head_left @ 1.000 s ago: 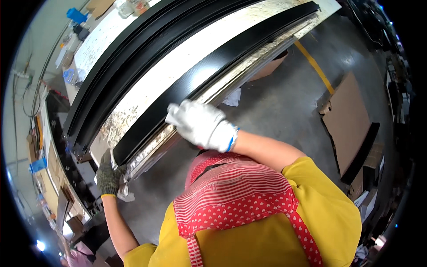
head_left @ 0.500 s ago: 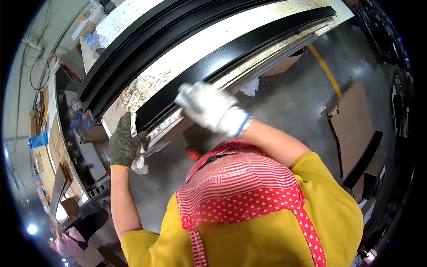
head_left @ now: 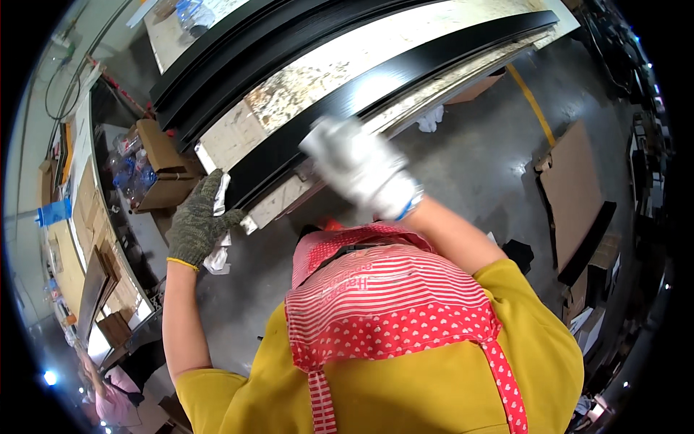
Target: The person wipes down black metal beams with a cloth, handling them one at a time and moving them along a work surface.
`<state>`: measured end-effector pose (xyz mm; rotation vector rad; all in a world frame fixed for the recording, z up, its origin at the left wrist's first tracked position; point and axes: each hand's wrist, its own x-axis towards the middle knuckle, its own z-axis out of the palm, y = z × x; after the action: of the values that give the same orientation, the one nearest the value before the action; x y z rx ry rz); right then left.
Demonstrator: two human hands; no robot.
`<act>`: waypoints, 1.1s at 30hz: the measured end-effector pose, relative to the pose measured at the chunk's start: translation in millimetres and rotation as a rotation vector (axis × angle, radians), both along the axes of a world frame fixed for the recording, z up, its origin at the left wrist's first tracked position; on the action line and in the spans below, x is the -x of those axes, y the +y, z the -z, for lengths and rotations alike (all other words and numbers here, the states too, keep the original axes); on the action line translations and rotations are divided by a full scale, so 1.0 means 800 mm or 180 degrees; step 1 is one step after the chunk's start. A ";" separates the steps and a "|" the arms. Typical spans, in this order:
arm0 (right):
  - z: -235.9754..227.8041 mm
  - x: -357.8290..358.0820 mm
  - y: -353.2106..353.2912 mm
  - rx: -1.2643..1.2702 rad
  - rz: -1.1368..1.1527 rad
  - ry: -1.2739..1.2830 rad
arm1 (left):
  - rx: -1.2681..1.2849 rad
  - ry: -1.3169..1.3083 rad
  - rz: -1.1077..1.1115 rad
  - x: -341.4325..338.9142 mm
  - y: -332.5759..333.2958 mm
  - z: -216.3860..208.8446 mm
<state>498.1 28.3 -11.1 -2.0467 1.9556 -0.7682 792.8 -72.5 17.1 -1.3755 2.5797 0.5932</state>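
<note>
A long black profiled strip lies along the near edge of a pale, paint-spattered work table. At the strip's left end is my left hand in a dark green knitted glove, its thumb and fingers closed around a crumpled white cloth that hangs out below. My right hand, in a white glove with a blue cuff, is over the strip's near edge. Motion smears its fingers, so whether it holds anything is hidden.
More black strips lie side by side farther back on the table. On the left, a cardboard box stands beside plastic bottles. Flat cardboard rests on the floor at right. A person in pink is at lower left.
My right hand has shifted right and slightly down. The view has moved too, showing more of the cardboard box at left. My left hand stays at the strip's end with the cloth.
</note>
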 end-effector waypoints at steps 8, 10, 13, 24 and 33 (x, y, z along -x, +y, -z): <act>0.008 -0.038 0.009 0.0457 0.0113 0.0080 | 0.0079 0.0393 0.0068 -0.037 -0.009 0.025; 0.004 -0.092 -0.005 0.0189 -0.0335 -0.0146 | -0.0045 0.0577 -0.0046 -0.040 -0.012 0.036; 0.000 -0.168 -0.021 -0.0059 -0.0728 -0.0160 | -0.0459 0.1228 -0.0091 -0.052 -0.016 0.042; -0.042 -0.145 -0.040 -0.0768 -0.1608 -0.1206 | -0.1046 0.1595 -0.1656 -0.166 0.114 0.080; -0.057 -0.132 -0.149 0.0188 -0.3188 0.0243 | 0.0485 0.1022 0.0262 0.060 0.111 0.055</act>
<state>603.7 -90.9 34.6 -2.6638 0.6934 -0.4871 745.0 16.1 -26.6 -1.3010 2.9753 0.6648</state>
